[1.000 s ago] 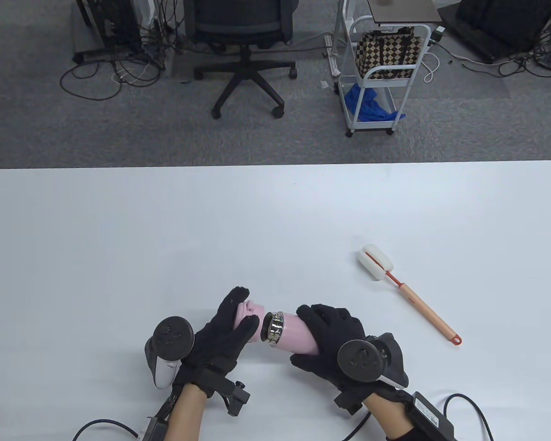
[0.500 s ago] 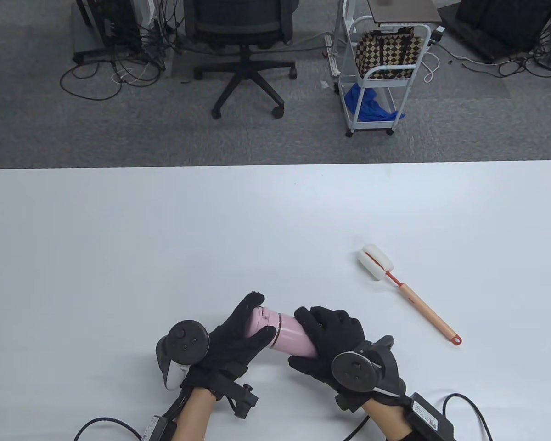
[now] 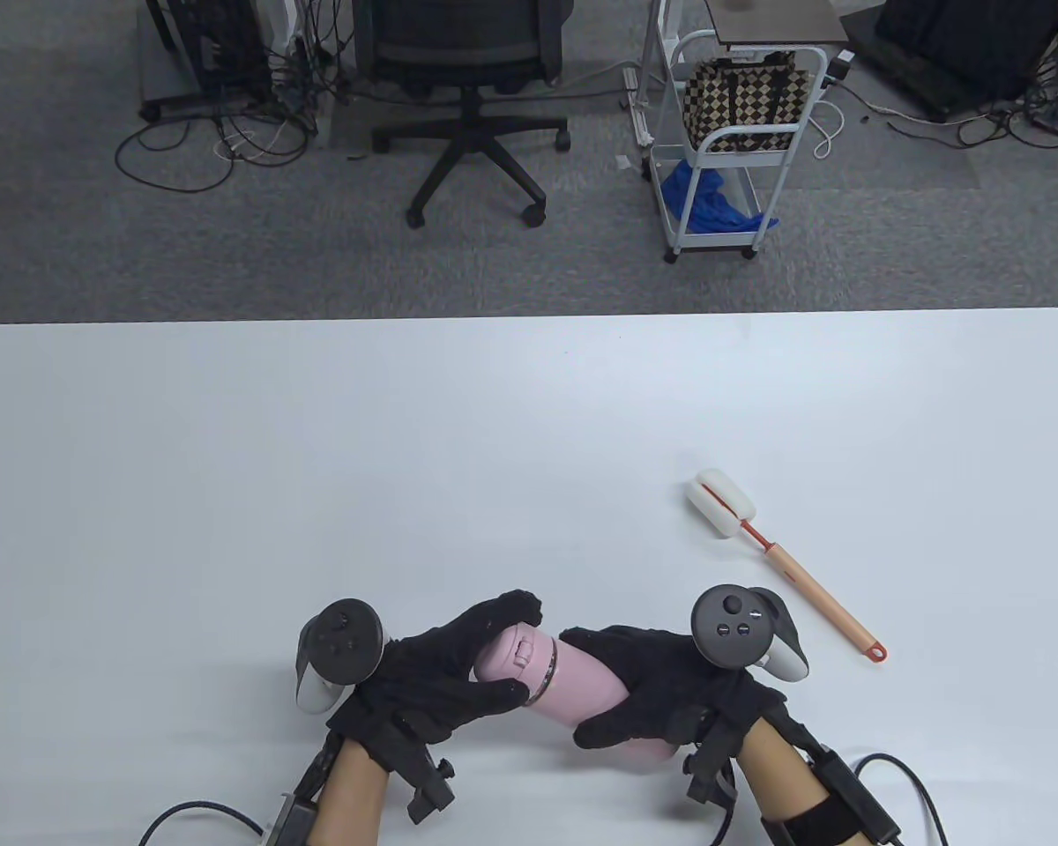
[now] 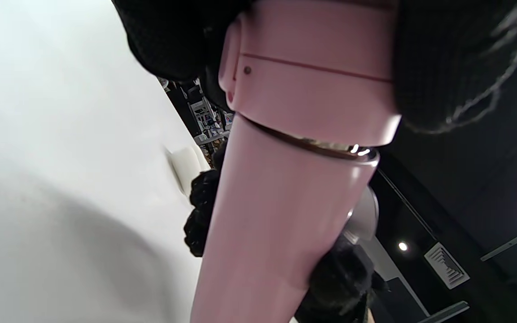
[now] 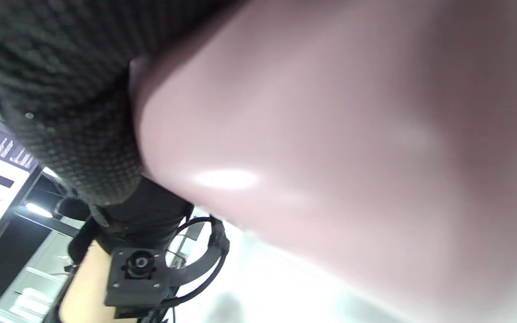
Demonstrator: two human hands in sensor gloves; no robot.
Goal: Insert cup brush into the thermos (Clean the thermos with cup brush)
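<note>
The left hand grips the lid of the pink thermos, while the right hand holds its body just above the table. The lid sits on, so insertion has not begun; the cup brush lies untouched, well apart to the right.

Both hands wear black knit gloves; left hand, right hand. Each carries a dark-grey round-faced tracker w/ white underside: left tracker, right tracker (3 small buttons + a stick show on its face). Bare forearms, skin tan. Black wrist brackets, black cables trailing off both wrists.
</note>
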